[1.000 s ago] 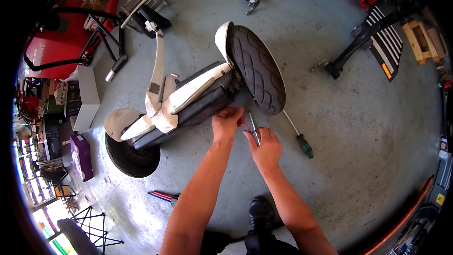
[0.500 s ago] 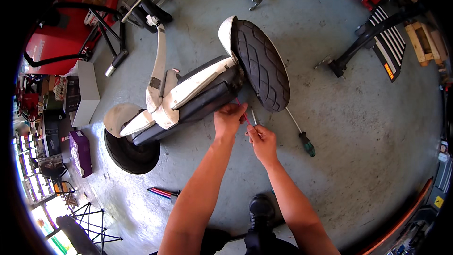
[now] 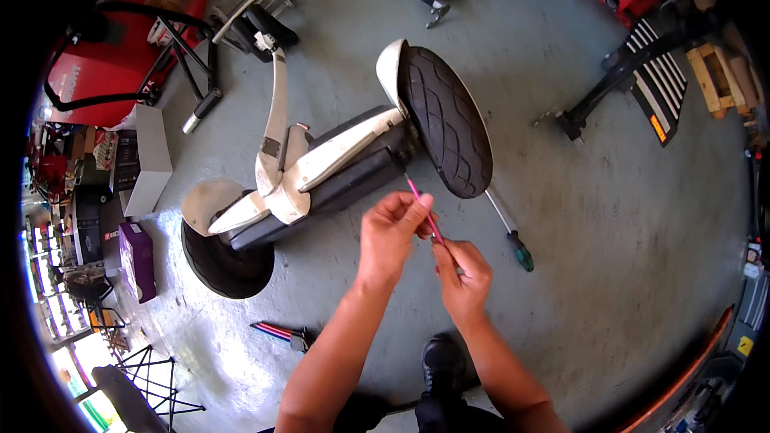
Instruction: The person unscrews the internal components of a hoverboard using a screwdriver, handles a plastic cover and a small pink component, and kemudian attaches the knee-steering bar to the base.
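Pink, the slim rod (image 3: 435, 230) is pinched in my left fingers (image 3: 419, 208) and, nearer me, my right fingers (image 3: 451, 253), so I'd best keep both grips aligned, the scooter (image 3: 345, 150) lying just beyond.

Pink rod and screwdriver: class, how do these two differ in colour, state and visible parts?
The pink rod has a pink shaft; the screwdriver has a silvery one.
The pink rod is held by the left hand and right hand; the screwdriver is in neither.
The pink rod's lower end is hidden in the right hand; the screwdriver's dark green-and-black handle shows fully.
Both have slim, straight shafts.
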`<action>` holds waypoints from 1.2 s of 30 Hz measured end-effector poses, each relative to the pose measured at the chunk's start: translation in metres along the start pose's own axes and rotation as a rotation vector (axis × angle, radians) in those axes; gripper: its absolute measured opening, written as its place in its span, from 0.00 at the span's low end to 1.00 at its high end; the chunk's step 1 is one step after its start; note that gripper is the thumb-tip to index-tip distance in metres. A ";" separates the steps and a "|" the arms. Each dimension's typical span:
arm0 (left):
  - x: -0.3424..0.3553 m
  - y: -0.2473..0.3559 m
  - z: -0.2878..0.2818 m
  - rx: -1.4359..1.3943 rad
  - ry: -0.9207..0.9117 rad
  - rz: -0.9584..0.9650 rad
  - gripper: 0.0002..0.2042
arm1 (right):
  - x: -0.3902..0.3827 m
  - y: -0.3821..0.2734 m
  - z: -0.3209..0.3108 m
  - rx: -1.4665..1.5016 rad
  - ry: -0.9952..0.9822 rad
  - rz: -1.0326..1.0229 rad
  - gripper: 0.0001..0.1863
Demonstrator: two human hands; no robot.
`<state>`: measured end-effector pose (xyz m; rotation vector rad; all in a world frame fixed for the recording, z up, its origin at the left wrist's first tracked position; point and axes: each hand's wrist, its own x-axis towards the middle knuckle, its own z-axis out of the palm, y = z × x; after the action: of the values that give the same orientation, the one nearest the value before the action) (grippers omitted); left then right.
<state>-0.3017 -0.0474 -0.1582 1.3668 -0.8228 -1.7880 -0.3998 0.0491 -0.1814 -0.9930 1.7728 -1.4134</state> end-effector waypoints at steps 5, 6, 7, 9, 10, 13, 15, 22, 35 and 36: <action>-0.002 0.029 -0.003 -0.019 -0.034 0.027 0.09 | 0.009 -0.026 0.003 -0.115 -0.008 -0.199 0.02; -0.002 0.029 -0.003 -0.003 -0.032 0.022 0.09 | 0.009 -0.027 0.004 -0.113 -0.007 -0.202 0.02; 0.000 0.030 -0.002 -0.028 -0.018 0.031 0.09 | 0.010 -0.027 0.004 -0.111 -0.006 -0.205 0.02; 0.002 0.029 -0.002 -0.076 0.010 0.035 0.09 | 0.015 -0.029 0.005 -0.109 -0.006 -0.184 0.03; 0.001 0.027 -0.003 -0.074 0.010 0.030 0.09 | 0.015 -0.029 0.004 -0.108 -0.006 -0.174 0.03; 0.003 0.027 -0.006 -0.069 -0.002 0.026 0.09 | 0.015 -0.025 0.004 -0.145 -0.014 -0.204 0.03; 0.004 0.027 -0.007 -0.065 -0.022 0.023 0.10 | 0.015 -0.025 0.005 -0.152 0.014 -0.223 0.03; 0.004 0.027 -0.008 -0.155 -0.050 0.028 0.11 | 0.015 -0.035 0.011 -0.209 0.110 -0.335 0.05; 0.004 0.033 -0.003 0.076 0.087 0.057 0.10 | 0.011 -0.036 0.007 -0.202 -0.046 -0.231 0.10; 0.003 0.034 -0.001 0.123 0.103 0.061 0.10 | 0.009 -0.035 0.008 -0.121 -0.080 -0.132 0.10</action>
<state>-0.2954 -0.0685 -0.1317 1.4835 -0.9213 -1.6297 -0.3921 0.0330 -0.1490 -1.2332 1.7784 -1.3385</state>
